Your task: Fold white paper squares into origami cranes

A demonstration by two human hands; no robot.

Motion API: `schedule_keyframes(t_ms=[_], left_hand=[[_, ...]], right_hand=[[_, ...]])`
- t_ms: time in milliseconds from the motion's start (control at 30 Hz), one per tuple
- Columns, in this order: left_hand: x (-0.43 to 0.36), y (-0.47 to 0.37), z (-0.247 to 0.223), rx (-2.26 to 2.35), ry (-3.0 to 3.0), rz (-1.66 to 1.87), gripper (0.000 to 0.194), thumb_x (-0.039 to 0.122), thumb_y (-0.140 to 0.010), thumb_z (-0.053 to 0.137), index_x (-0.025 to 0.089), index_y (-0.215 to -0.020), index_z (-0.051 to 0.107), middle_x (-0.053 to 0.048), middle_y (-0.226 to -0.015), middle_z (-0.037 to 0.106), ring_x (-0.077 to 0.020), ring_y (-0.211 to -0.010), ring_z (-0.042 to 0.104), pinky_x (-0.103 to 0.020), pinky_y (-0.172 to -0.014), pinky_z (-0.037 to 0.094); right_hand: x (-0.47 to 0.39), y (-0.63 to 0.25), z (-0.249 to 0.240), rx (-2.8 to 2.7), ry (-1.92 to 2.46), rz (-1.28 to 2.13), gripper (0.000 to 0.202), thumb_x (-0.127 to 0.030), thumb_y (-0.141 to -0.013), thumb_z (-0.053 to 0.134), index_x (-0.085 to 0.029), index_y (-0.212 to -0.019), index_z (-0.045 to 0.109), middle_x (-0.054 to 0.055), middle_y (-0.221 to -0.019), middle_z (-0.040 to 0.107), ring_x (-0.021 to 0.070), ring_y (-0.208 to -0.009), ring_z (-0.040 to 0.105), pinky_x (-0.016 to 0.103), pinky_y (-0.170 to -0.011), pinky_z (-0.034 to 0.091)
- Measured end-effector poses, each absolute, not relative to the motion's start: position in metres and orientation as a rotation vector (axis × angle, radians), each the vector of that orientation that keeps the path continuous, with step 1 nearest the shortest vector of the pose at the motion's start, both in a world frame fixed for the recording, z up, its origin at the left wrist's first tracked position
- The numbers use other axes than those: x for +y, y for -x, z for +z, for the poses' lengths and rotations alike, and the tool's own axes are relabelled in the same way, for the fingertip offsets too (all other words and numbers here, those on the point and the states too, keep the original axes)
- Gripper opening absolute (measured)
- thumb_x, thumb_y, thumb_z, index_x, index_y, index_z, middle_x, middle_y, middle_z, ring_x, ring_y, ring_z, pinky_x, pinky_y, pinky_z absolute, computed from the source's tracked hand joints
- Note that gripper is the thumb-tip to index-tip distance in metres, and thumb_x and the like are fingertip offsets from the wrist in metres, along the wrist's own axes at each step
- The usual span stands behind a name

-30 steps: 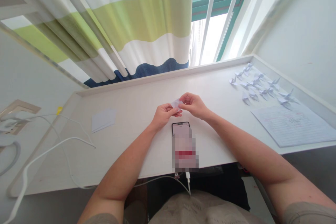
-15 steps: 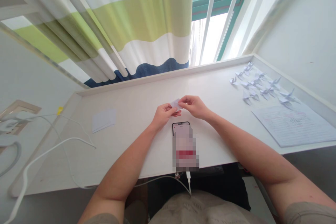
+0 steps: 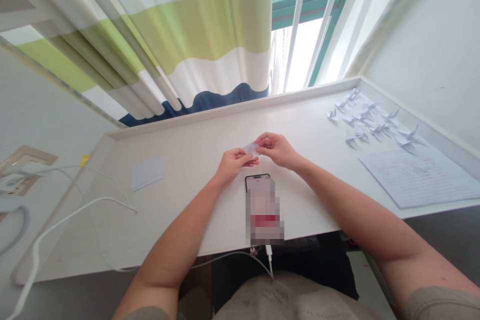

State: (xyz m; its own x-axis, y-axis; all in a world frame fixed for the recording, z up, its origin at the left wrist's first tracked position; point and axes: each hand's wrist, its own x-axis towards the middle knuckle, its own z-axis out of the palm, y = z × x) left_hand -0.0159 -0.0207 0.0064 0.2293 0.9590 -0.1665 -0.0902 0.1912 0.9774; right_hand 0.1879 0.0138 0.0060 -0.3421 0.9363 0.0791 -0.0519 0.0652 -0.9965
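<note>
Between both hands, above the middle of the desk, is a small piece of folded white paper. My left hand pinches its left side, thumb on top and fingers beneath. On the right side, the thumb and fingertips of my right hand are closed on the paper's edge. The fingers cover part of the paper, so its exact folds cannot be made out. Just below the hands a phone lies face up, its screen mostly blurred out, with a white charging cable plugged into its lower end.
Several folded white paper cranes stand at the desk's far right. A written-on paper sheet lies in front of them. White paper squares rest on the left. Loose white cables cross the left edge. A raised rim borders the back.
The hands hold the paper in nearly the same pose, with only a slight shift of the right fingers. The whole view has moved a little.
</note>
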Motion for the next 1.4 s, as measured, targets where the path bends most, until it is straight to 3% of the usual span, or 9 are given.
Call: schedule_keyframes(t_ms=[167, 333, 467, 600, 700, 867, 1400], left_hand=[[-0.021, 0.013, 0.005, 1.034, -1.062, 1.003, 0.046, 0.049, -0.073, 0.097, 0.012, -0.092, 0.077, -0.013, -0.093, 0.083, -0.0252, -0.089, 0.082, -0.045, -0.095, 0.063], [-0.022, 0.011, 0.004, 1.043, -1.055, 1.003, 0.055, 0.058, -0.071, 0.096, 0.012, -0.095, 0.076, -0.012, -0.091, 0.083, -0.0266, -0.089, 0.083, -0.045, -0.094, 0.064], [-0.021, 0.014, 0.003, 1.104, -1.18, 1.007, 0.056, 0.067, -0.08, 0.086, 0.013, -0.094, 0.077, -0.012, -0.088, 0.082, -0.025, -0.084, 0.081, -0.039, -0.084, 0.064], [-0.016, 0.019, 0.002, 1.078, -1.307, 1.089, 0.062, 0.064, -0.078, 0.088, 0.017, -0.116, 0.074, -0.008, -0.093, 0.082, -0.0205, -0.082, 0.078, -0.032, -0.074, 0.06], [-0.014, 0.021, 0.004, 1.015, -1.359, 1.123, 0.063, 0.057, -0.078, 0.09, 0.02, -0.126, 0.073, -0.007, -0.102, 0.082, -0.0187, -0.086, 0.076, -0.032, -0.076, 0.06], [-0.014, 0.024, 0.006, 1.041, -1.43, 1.106, 0.04, 0.049, -0.08, 0.089, 0.018, -0.104, 0.081, -0.008, -0.098, 0.082, -0.0169, -0.081, 0.071, -0.032, -0.077, 0.058], [-0.015, 0.025, 0.008, 1.103, -1.391, 1.08, 0.029, 0.043, -0.076, 0.091, 0.018, -0.086, 0.082, -0.007, -0.083, 0.081, -0.0189, -0.076, 0.072, -0.034, -0.075, 0.059]], right_hand=[[0.012, -0.186, 0.007, -1.361, 0.954, 1.481, 0.052, -0.047, -0.071, 0.097, -0.022, -0.108, 0.069, 0.003, -0.085, 0.081, 0.0185, -0.073, 0.074, 0.036, -0.074, 0.06], [0.011, -0.182, 0.003, -1.372, 0.989, 1.579, 0.052, -0.065, -0.072, 0.092, -0.017, -0.079, 0.075, 0.008, -0.077, 0.08, 0.0194, -0.073, 0.075, 0.036, -0.077, 0.062], [0.011, -0.184, 0.004, -1.467, 1.005, 1.522, 0.05, -0.065, -0.072, 0.092, -0.017, -0.076, 0.077, 0.008, -0.076, 0.08, 0.0188, -0.072, 0.075, 0.032, -0.072, 0.06], [0.013, -0.189, 0.008, -1.465, 0.979, 1.552, 0.054, -0.068, -0.069, 0.093, -0.017, -0.076, 0.078, 0.007, -0.073, 0.079, 0.0176, -0.068, 0.073, 0.031, -0.068, 0.059], [0.014, -0.191, 0.009, -1.453, 0.961, 1.582, 0.056, -0.069, -0.067, 0.094, -0.017, -0.076, 0.078, 0.007, -0.073, 0.079, 0.0174, -0.067, 0.072, 0.032, -0.068, 0.06], [0.013, -0.191, 0.01, -1.474, 0.95, 1.637, 0.052, -0.066, -0.07, 0.094, -0.017, -0.076, 0.077, 0.007, -0.076, 0.079, 0.0175, -0.072, 0.073, 0.033, -0.072, 0.062], [0.013, -0.192, 0.011, -1.522, 0.981, 1.633, 0.042, -0.053, -0.067, 0.099, -0.018, -0.071, 0.077, 0.006, -0.071, 0.077, 0.018, -0.069, 0.072, 0.032, -0.069, 0.06]])
